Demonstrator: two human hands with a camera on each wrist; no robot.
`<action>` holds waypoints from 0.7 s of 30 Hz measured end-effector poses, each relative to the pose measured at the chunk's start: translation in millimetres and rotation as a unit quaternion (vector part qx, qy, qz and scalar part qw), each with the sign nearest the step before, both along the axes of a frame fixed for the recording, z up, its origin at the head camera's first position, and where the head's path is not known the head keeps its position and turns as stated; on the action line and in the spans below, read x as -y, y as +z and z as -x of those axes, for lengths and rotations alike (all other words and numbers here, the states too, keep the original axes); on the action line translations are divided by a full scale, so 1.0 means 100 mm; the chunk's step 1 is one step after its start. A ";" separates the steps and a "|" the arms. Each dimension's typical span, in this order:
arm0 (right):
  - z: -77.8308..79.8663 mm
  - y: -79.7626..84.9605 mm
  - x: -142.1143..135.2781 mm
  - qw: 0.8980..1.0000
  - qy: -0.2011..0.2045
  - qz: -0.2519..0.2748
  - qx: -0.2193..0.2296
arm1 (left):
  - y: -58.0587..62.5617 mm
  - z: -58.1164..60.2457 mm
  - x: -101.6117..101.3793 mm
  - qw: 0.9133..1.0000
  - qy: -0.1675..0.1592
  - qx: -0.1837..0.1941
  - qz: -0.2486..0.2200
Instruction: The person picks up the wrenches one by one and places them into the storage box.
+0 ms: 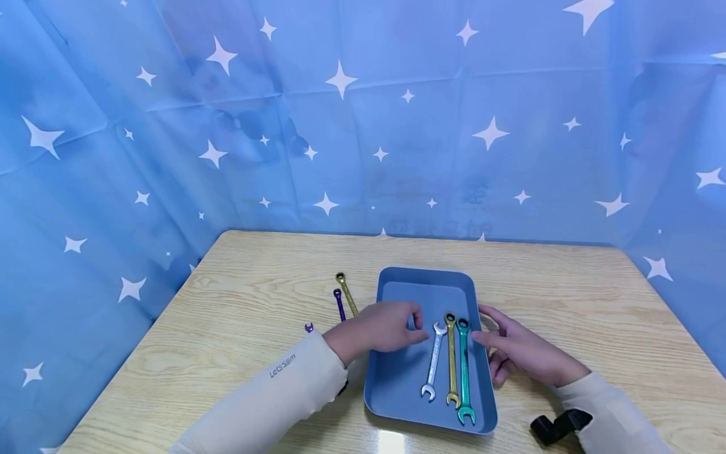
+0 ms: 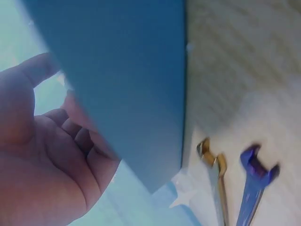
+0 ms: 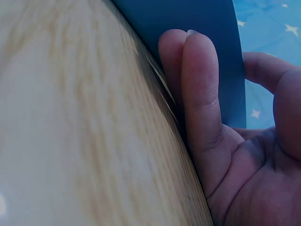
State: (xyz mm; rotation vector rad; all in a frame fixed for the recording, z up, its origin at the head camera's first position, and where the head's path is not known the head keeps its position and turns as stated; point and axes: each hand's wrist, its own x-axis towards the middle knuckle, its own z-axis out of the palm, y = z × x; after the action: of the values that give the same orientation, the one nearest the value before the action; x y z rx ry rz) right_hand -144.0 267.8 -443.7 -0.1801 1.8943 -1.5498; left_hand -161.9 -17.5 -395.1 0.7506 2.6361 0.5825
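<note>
My left hand (image 1: pixel 391 326) is above the blue-grey tray (image 1: pixel 405 403), its fingers loosely curled with nothing visible between them. Just right of its thumb lies a silver combination wrench (image 1: pixel 434 362). A gold ratcheting wrench (image 1: pixel 452 359) and a green ratcheting wrench (image 1: pixel 464 372) lie beside it, roughly parallel, ring ends toward the far side. My right hand (image 1: pixel 524 347) holds the tray's right rim, thumb over the edge. In the right wrist view, its fingers (image 3: pixel 201 94) press against the outer wall.
Left of the tray, a second gold wrench (image 1: pixel 348 296) and a purple wrench (image 1: pixel 340 306) lie on the wooden table (image 1: pixel 255 284), partly hidden by my left arm. Another small purple wrench end (image 1: pixel 309 327) shows beside the sleeve. A blue star-patterned curtain (image 1: pixel 363 126) hangs behind.
</note>
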 end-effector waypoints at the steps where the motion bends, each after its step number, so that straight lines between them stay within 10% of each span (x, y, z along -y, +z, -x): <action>1: 0.00 0.00 0.00 1.000 0.000 0.001 -0.001 | 0.02 0.00 0.02 1.000 0.002 -0.002 -0.005; 21: -0.01 0.00 -0.01 1.000 0.003 0.006 -0.001 | 0.21 0.03 0.52 0.997 0.050 0.006 -0.058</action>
State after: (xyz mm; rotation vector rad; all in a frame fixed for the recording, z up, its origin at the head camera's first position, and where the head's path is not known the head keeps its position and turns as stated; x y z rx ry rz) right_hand -142.9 268.6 -444.1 -0.1943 1.8842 -1.5583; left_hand -164.8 -69.3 -374.3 0.6471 2.6594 0.7707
